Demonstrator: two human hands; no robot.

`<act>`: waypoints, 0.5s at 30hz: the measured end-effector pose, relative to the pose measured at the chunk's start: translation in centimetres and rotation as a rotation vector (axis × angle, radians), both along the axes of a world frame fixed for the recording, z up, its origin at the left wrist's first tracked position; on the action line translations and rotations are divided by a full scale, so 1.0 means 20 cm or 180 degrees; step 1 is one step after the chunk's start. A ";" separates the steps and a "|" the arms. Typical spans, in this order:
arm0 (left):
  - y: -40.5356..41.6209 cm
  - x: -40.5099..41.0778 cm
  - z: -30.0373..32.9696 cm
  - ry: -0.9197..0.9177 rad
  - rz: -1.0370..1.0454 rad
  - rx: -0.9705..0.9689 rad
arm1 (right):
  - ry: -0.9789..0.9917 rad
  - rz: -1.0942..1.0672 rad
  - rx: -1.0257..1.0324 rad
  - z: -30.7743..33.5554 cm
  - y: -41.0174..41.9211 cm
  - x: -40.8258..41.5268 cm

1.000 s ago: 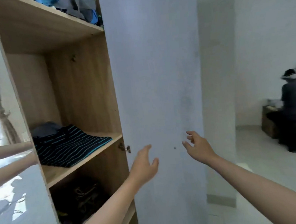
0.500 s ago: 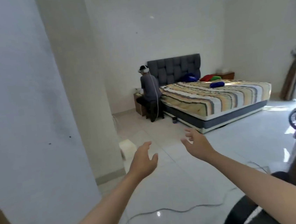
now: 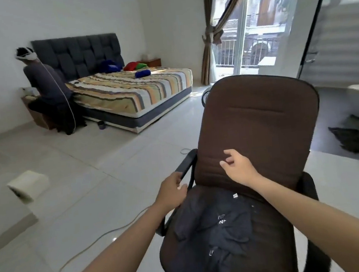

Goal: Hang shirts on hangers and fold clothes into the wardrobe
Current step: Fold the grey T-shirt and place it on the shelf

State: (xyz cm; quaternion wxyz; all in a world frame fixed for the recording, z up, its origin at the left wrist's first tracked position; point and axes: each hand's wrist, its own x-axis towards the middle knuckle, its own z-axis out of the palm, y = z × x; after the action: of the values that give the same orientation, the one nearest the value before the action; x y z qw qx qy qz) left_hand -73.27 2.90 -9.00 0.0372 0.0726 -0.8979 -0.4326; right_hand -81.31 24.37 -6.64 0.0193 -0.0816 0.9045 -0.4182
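A dark garment with small white print [image 3: 223, 226] lies crumpled on the seat of a brown office chair [image 3: 259, 125] in front of me. My left hand [image 3: 171, 192] hovers at the chair's left armrest, fingers loosely curled, holding nothing. My right hand [image 3: 239, 167] is raised in front of the lower backrest with relaxed, slightly spread fingers, also empty. Both hands are just above the far edge of the garment. The wardrobe is out of view.
A bed with a striped cover [image 3: 129, 92] stands at the back left, a person [image 3: 47, 87] sitting beside it. A cable [image 3: 80, 250] runs across the white tiled floor. A white box [image 3: 27, 185] lies at left. Glass doors [image 3: 258, 28] and a curtain are behind the chair.
My view has swung right from the open wardrobe, past the wall and bed, to the chair. Both empty hands have stayed out in front and now reach over the chair.
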 end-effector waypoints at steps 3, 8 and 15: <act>0.10 -0.08 -0.10 -0.0187 -0.0213 0.0058 | -0.0207 -0.0305 0.0052 -0.12 0.15 0.01; 0.16 -0.23 -0.30 -0.0526 -0.0582 0.0090 | -0.0555 -0.0596 0.0121 -0.31 0.28 0.06; 0.09 -0.39 -0.56 -0.0978 -0.0969 -0.0009 | -0.1080 -0.1065 0.0284 -0.59 0.32 0.11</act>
State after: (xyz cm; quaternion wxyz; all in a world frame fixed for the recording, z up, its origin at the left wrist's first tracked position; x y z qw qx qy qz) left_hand -81.16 4.76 -20.16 -0.1658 0.0012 -0.8942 -0.4158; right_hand -79.06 30.85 -18.37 0.1050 0.1418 0.9068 -0.3829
